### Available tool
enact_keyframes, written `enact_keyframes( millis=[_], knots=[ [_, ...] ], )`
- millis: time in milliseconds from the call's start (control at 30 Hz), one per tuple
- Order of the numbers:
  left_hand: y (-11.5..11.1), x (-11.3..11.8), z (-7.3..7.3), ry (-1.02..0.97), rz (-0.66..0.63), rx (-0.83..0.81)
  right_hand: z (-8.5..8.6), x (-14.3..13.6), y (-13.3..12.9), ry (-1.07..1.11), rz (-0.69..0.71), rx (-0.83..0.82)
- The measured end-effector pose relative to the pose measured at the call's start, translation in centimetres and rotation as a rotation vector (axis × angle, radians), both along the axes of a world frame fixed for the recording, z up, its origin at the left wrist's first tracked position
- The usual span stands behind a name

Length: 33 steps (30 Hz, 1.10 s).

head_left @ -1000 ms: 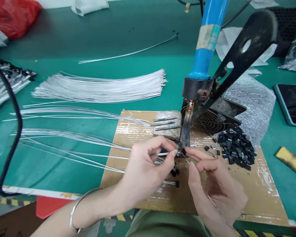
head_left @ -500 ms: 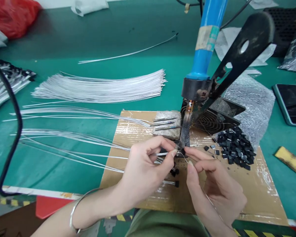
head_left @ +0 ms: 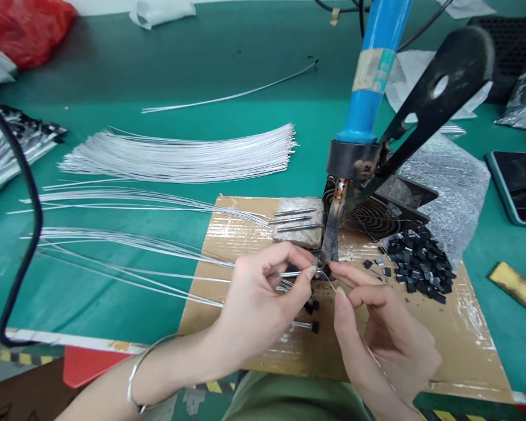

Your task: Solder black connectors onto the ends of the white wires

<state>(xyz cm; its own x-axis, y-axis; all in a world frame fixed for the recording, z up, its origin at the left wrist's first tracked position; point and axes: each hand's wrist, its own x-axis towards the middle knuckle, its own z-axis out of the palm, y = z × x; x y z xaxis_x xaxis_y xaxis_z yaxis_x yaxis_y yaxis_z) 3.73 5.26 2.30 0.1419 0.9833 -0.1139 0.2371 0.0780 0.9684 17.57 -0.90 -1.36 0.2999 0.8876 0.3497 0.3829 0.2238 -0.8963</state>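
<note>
My left hand (head_left: 267, 298) pinches the end of a white wire close under the tip of a soldering iron (head_left: 332, 234). The iron has a blue handle (head_left: 368, 88) and points down from a black metal arm. Between the thumb and fingers of my right hand (head_left: 381, 327) is a thin solder wire (head_left: 379, 363), whose end reaches the iron tip. The small piece at the tip is partly covered by my fingers. Finished-looking wires with black ends (head_left: 314, 327) lie below my left hand on the cardboard (head_left: 456, 351).
A large bundle of white wires (head_left: 179, 155) lies at the left. Black connector pieces (head_left: 421, 263) are heaped on the right, near a black fan (head_left: 372, 216), bubble wrap (head_left: 451, 187), a phone (head_left: 519, 187) and a yellow sponge (head_left: 515, 285). A black cable (head_left: 33, 234) hangs at far left.
The whole view has shifted very slightly. Both hands keep the same grip at the iron tip, with no other visible movement.
</note>
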Motion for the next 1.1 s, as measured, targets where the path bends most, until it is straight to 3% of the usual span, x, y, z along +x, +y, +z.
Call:
enact_keyframes(
  millis=[733, 1100],
  knots=[
    [-0.08, 0.03, 0.09, 0.007, -0.004, -0.015, 0.21, 0.19, 0.08, -0.209, -0.004, 0.064],
    [0.04, 0.1, 0.05, 0.018, -0.006, -0.018, -0.31, -0.04, 0.19, -0.172, -0.034, 0.102]
  ],
)
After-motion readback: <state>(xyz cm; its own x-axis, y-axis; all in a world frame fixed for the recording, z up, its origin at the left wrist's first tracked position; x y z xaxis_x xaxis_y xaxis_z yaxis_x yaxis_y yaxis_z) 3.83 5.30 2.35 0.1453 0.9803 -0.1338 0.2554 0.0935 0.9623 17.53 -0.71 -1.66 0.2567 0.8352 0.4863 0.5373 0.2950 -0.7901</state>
